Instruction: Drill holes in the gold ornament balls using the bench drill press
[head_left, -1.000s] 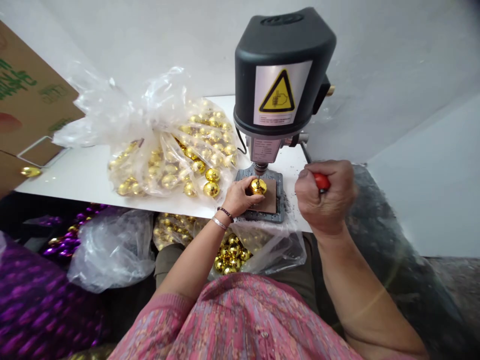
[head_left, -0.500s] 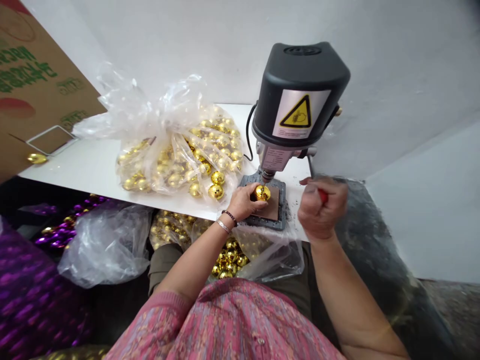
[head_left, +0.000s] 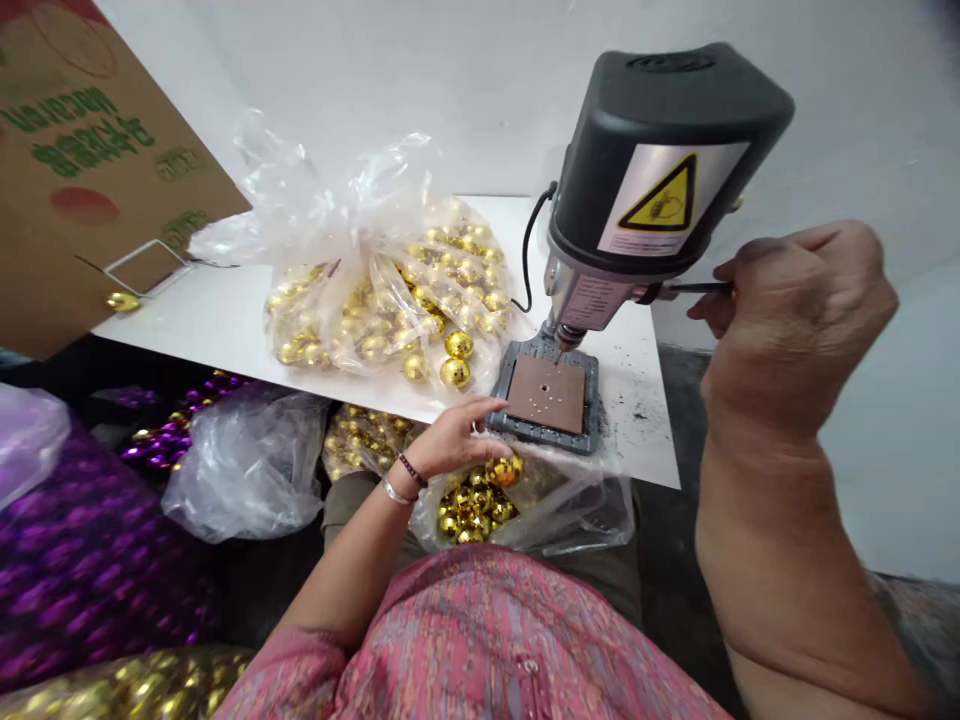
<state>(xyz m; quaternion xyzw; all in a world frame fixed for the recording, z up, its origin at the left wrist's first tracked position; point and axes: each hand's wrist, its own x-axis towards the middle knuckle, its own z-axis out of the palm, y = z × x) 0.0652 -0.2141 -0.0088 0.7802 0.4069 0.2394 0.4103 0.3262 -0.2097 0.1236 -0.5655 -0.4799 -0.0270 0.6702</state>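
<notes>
Two hands in play at one bench drill press (head_left: 660,200). Nearest me, in front of its base, one clear plastic bag (head_left: 589,515) sits on the lap with a pile of gold mirror balls (head_left: 472,505), too many overlapping to count. Just above that pile is one single gold mirror ball (head_left: 504,468), a bit blurry, right under the left thumb; can't tell if it's touching. The left hand (head_left: 450,435) has thumb and index finger spread apart, two bracelets (head_left: 403,480) on the wrist. The right hand (head_left: 795,310) is curled around the end of one feed lever (head_left: 701,288) on the press's right side.

On the press's base (head_left: 590,390) lies one brown square block (head_left: 562,400), with one bigger dark hole plus a bunch of pale specks.

Left of the press, one knotted clear bag (head_left: 330,215) holds dozens more gold balls on the white table (head_left: 210,325). Way further left there's one loose gold ball (head_left: 122,301) beside one cardboard box (head_left: 75,270).
</notes>
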